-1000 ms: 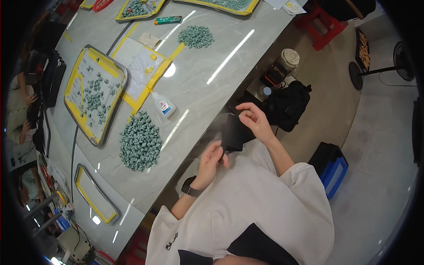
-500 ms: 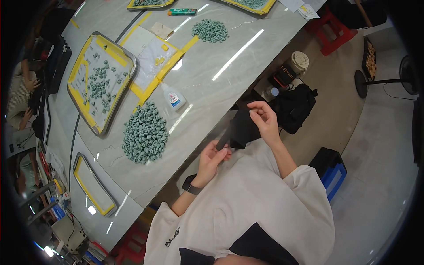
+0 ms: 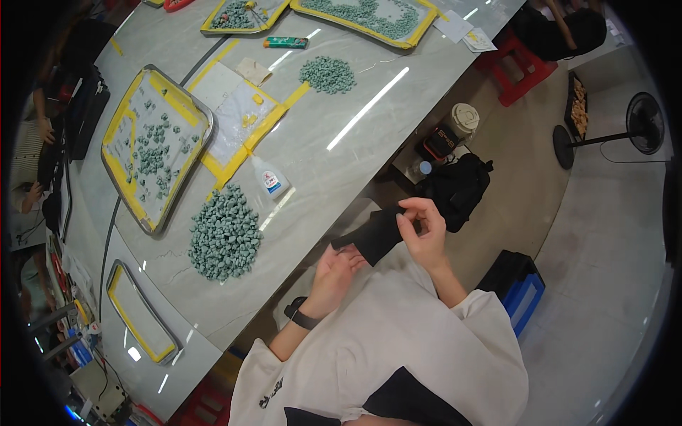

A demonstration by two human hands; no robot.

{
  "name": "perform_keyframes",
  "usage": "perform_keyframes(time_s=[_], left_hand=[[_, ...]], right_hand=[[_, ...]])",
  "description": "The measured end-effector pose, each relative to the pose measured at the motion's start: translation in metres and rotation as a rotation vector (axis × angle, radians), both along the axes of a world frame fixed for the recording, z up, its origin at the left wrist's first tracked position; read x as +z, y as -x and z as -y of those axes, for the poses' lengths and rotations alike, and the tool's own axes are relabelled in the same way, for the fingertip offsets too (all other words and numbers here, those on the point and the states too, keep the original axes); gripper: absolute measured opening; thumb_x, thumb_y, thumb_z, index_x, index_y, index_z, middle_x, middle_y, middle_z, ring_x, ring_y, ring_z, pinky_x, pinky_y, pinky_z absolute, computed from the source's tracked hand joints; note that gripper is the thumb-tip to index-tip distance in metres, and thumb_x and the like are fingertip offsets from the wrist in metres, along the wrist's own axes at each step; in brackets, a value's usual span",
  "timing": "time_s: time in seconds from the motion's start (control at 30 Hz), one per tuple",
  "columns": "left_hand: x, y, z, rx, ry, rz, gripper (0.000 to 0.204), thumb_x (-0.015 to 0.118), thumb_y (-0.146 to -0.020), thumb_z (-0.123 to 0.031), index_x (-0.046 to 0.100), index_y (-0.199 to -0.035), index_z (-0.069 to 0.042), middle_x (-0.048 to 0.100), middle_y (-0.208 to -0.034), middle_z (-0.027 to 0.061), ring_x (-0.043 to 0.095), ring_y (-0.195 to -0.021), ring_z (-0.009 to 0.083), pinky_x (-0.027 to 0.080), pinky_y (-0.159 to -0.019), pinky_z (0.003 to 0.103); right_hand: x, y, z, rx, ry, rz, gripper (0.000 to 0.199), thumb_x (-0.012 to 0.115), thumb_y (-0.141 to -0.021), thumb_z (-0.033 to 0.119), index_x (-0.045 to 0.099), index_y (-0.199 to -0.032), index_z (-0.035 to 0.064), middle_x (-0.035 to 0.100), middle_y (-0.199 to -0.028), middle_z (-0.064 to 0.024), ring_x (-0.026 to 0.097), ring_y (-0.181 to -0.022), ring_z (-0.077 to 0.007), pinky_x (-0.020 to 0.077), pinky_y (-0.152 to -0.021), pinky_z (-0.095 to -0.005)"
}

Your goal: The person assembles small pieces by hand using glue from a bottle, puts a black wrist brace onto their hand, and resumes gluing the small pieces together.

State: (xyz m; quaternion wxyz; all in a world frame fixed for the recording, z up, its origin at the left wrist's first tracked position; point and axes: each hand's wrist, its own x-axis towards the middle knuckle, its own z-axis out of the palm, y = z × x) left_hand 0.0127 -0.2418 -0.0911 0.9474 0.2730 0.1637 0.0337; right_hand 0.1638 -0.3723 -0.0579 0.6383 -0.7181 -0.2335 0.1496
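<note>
A black piece of soft, sheet-like material (image 3: 380, 236), perhaps cloth, hangs in front of my body beside the table edge. Thumb and fingers of my right hand (image 3: 426, 234) pinch its upper right end. My left hand (image 3: 334, 277) lies at its other end, palm up, with fingers stretched out by the lower edge; the material partly covers the fingertips. A dark band (image 3: 304, 314) circles my left wrist. Left of my hands, a large pile of grey-green pebble-like pieces (image 3: 226, 234) rests on the table. Behind it lies a white glue bottle (image 3: 271, 179).
A yellow-taped tray (image 3: 207, 117) holds scattered green pieces; a small narrow tray (image 3: 174, 348) lies nearer. Farther back are a smaller pile (image 3: 327, 74), a green packet (image 3: 285, 42) and another tray (image 3: 408, 44). A black bag (image 3: 458, 188) and red stool (image 3: 515, 67) are to the right.
My left fingers have opened from their closed hold on the black material, whose left end now spreads wider over them. The right hand keeps its pinch. The whole view has shifted slightly.
</note>
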Motion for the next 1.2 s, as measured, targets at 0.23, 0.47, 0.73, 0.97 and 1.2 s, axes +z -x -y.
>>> perform_keyframes(time_s=[0.23, 0.47, 0.73, 0.97, 1.2], left_hand=[[0.006, 0.003, -0.008, 0.020, 0.168, -0.182, 0.024, 0.046, -0.097, -0.026, 0.046, -0.115, -0.011, 0.056, -0.110, 0.0029, 0.054, -0.102, 0.0138, 0.041, -0.089, 0.031], [0.031, -0.004, 0.008, -0.017, -0.567, -0.253, 0.022, 0.058, -0.086, 0.001, 0.046, -0.103, -0.004, 0.055, -0.078, 0.0019, 0.054, -0.070, 0.0104, 0.043, -0.065, 0.022], [0.033, -0.011, 0.012, 0.309, -1.474, 0.115, 0.025, 0.070, -0.068, 0.003, 0.055, -0.087, -0.004, 0.060, -0.085, 0.0102, 0.058, -0.076, 0.0271, 0.045, -0.068, 0.034], [0.061, -0.023, 0.000, 0.378, -1.716, -0.014, 0.026, 0.071, -0.065, -0.001, 0.055, -0.085, -0.006, 0.058, -0.093, 0.0082, 0.052, -0.086, 0.0275, 0.038, -0.077, 0.036], [0.053, -0.020, 0.002, 0.346, -1.580, 0.047, 0.023, 0.069, -0.067, -0.002, 0.053, -0.083, -0.005, 0.060, -0.093, 0.0103, 0.055, -0.087, 0.0297, 0.040, -0.077, 0.037]], right_hand=[[0.012, -0.008, 0.012, 0.342, -0.160, -0.507, 0.032, 0.049, -0.083, 0.001, 0.050, -0.115, 0.0008, 0.058, -0.068, -0.0055, 0.056, -0.059, -0.0112, 0.0450, -0.057, -0.0233], [-0.028, -0.005, -0.041, 0.526, 0.637, 0.356, 0.028, 0.052, -0.080, 0.012, 0.053, -0.105, 0.0003, 0.063, -0.079, -0.0190, 0.064, -0.066, -0.0329, 0.0513, -0.059, -0.0411], [-0.010, 0.003, -0.066, 0.871, 0.687, 0.358, 0.024, 0.052, -0.078, 0.012, 0.063, -0.097, 0.0043, 0.063, -0.071, -0.0163, 0.063, -0.065, -0.0333, 0.0492, -0.055, -0.0408], [-0.001, 0.007, -0.055, 0.957, 0.110, -0.584, 0.030, 0.041, -0.086, 0.010, 0.058, -0.110, 0.0031, 0.056, -0.104, 0.0009, 0.047, -0.097, -0.0065, 0.0394, -0.083, -0.0221], [-0.073, 0.010, -0.028, 1.090, 0.247, -0.632, 0.041, 0.039, -0.090, 0.015, 0.045, -0.129, 0.0043, 0.047, -0.126, -0.0039, 0.042, -0.118, -0.0125, 0.0318, -0.101, -0.0258]])
